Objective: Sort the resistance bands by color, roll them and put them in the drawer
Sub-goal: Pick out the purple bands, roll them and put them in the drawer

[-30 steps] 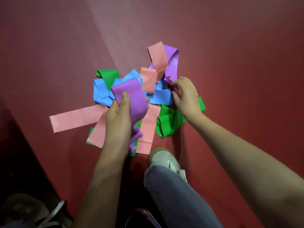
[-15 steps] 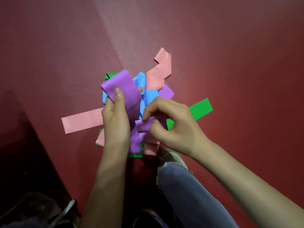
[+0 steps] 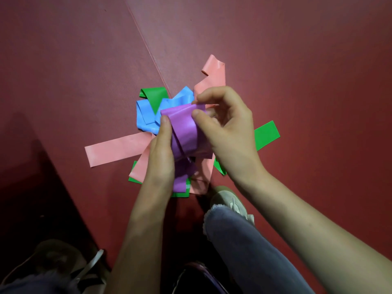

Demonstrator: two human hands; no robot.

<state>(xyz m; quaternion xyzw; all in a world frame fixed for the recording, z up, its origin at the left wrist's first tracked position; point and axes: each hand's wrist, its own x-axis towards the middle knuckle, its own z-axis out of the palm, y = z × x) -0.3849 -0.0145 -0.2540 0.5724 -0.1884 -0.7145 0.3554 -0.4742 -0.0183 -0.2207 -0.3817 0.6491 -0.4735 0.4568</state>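
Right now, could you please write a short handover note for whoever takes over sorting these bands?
Left hand and right hand both grip the purple bands, held together above the pile.
Pink bands, blue bands and green bands lie mixed on the red mat.
Done: purple gathered.
Left: roll purple, sort and roll the others, put all away. No drawer is in view.

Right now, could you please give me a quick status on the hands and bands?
Left hand and right hand both gripping purple band. Pink, blue, green bands piled underneath. No drawer visible.
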